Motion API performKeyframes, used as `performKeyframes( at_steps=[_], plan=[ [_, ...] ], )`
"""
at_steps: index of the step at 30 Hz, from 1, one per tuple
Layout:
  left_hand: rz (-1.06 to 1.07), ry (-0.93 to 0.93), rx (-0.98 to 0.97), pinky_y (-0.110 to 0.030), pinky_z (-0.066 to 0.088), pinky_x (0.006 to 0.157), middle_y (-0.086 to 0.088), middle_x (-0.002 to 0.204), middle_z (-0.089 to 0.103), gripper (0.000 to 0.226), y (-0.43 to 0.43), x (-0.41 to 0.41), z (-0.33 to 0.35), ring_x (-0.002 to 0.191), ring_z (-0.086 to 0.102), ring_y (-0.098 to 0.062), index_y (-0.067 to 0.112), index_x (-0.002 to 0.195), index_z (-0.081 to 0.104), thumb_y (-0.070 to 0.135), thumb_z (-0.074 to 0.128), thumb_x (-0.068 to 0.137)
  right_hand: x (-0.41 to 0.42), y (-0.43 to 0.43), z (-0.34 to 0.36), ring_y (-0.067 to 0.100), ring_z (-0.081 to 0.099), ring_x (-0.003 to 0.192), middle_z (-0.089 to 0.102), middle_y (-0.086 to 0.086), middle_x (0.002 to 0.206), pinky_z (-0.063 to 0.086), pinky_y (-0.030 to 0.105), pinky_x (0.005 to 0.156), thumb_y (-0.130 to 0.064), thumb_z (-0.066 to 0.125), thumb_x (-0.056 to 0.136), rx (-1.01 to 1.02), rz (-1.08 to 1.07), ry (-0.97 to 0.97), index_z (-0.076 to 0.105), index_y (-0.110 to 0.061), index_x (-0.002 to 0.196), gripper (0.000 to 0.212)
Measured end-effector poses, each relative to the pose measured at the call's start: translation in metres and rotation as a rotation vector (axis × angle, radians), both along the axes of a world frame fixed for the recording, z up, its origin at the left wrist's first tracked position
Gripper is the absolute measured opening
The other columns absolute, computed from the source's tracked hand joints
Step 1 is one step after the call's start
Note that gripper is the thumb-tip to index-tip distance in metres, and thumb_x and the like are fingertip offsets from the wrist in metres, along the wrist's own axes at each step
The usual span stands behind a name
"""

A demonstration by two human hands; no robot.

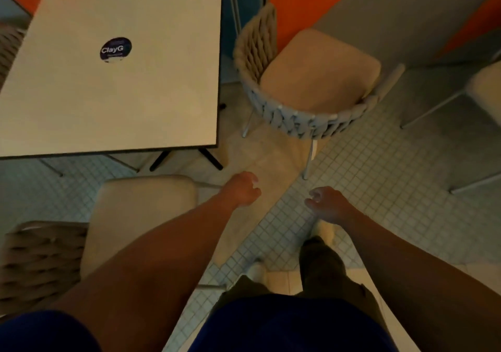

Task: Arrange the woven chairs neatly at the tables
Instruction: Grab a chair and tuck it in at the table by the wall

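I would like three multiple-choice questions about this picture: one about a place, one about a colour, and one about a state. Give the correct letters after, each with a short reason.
1. Where is the round dark sticker?
A. on the table top
B. on a chair cushion
C. on the floor

2. What colour is the seat cushion of the woven chair ahead?
A. red
B. beige
C. black

3. What are the left hand and the right hand doing?
A. both grip the chair
B. one holds a cloth
C. both are empty, touching nothing

Answers:
1. A, it lies on the pale table surface.
2. B, the pad looks beige.
3. C, both hands hang over the floor, short of the chair.
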State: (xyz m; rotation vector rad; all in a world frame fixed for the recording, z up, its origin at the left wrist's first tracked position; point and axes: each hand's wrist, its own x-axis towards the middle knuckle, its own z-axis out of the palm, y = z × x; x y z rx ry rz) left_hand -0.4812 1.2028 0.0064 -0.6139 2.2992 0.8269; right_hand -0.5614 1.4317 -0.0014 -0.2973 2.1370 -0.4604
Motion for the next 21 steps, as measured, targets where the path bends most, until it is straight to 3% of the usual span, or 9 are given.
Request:
performKeyframes(
  at_steps=[7,9,11,15,18,21],
  plan=[
    [0.267,0.049,0.021,-0.032,0.041,0.108,-0.013,0.14,0.054,0.045,0.003,-0.109,0.002,0.127,0.052,-0.028,0.009,0.137,0.052,0.028,0.059,0.097,-0.118,0.004,-0.006,0.027,0.051,0.13,0.052,0.01,0.144,0.039,0.035,0.104,-0.044,0.052,0.097,-0.032,-0.126,-0.066,0.049,-0.008,0.141,0.057],
    [0.319,0.058,0.017,-0.033,0.044,0.106,-0.014,0.134,0.058,0.044,-0.004,-0.138,0.001,0.123,0.055,-0.028,0.009,0.135,0.054,0.029,0.061,0.096,-0.144,0.001,-0.007,0.027,0.057,0.11,0.061,0.014,0.118,0.043,0.043,0.105,-0.041,0.051,0.098,-0.039,-0.195,-0.086,0.062,-0.011,0.121,0.039],
    [0.345,0.044,-0.001,-0.037,0.046,0.105,-0.014,0.132,0.061,0.045,-0.017,-0.166,-0.001,0.121,0.057,-0.03,0.01,0.135,0.054,0.03,0.061,0.095,-0.165,-0.004,-0.014,0.023,0.055,0.089,0.052,0.011,0.091,0.044,0.052,0.103,-0.043,0.05,0.098,-0.072,-0.27,-0.105,0.063,-0.014,0.099,0.031],
    [0.433,0.074,0.005,-0.039,0.045,0.107,-0.016,0.139,0.057,0.055,-0.058,-0.236,-0.009,0.126,0.055,-0.031,0.009,0.144,0.046,0.034,0.059,0.096,-0.208,-0.019,-0.035,0.032,0.06,0.113,0.06,0.017,0.126,0.051,0.052,0.097,-0.056,0.061,0.088,-0.127,-0.693,-0.18,0.055,-0.008,0.132,0.065],
    [0.522,0.105,0.018,-0.038,0.036,0.111,-0.016,0.154,0.041,0.068,-0.093,-0.289,-0.025,0.138,0.043,-0.033,0.007,0.153,0.031,0.039,0.056,0.098,-0.231,-0.038,-0.051,0.031,0.064,0.103,0.06,0.014,0.116,0.057,0.05,0.086,-0.049,0.065,0.09,-0.235,-1.097,-0.253,0.047,-0.005,0.138,0.067],
    [0.654,0.124,0.031,-0.037,0.035,0.11,-0.018,0.153,0.04,0.066,-0.125,-0.332,-0.036,0.14,0.04,-0.036,-0.001,0.152,0.027,0.031,0.055,0.101,-0.247,-0.059,-0.067,0.033,0.065,0.1,0.059,0.013,0.125,0.058,0.049,0.082,-0.044,0.068,0.09,-0.35,-1.37,-0.342,0.048,-0.011,0.138,0.062]
  ],
)
